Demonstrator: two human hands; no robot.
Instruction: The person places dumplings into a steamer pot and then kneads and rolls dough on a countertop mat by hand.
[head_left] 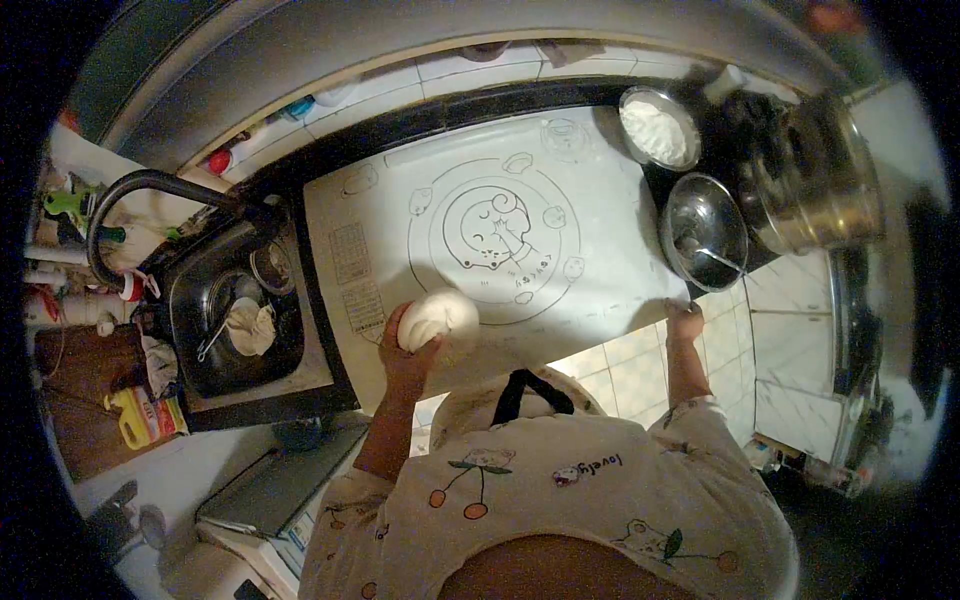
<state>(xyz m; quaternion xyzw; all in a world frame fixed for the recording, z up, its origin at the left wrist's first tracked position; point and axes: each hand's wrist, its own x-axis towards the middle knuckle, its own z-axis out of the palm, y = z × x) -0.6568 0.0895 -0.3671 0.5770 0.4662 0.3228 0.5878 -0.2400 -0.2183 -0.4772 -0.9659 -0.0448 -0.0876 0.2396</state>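
Observation:
My left hand (pixel 408 345) is wrapped round a pale, smooth ball of dough (pixel 438 321) over the lower left part of a white printed mat (pixel 610 200). A round cartoon drawing marks the mat's middle. At the mat's lower right corner, my right hand (pixel 684 321) has its fingers closed at the edge; they seem to pinch the mat's corner. Just above that hand stands a metal bowl (pixel 703 215) with a utensil in it. Behind it is a bowl of white flour (pixel 657 128).
A black sink (pixel 190 345) with a curved black faucet (pixel 125 185) lies left of the mat, holding a pale cloth-like item and a strainer. Large metal pots (pixel 815 180) stand at the right. A yellow bottle (pixel 145 418) is at the lower left.

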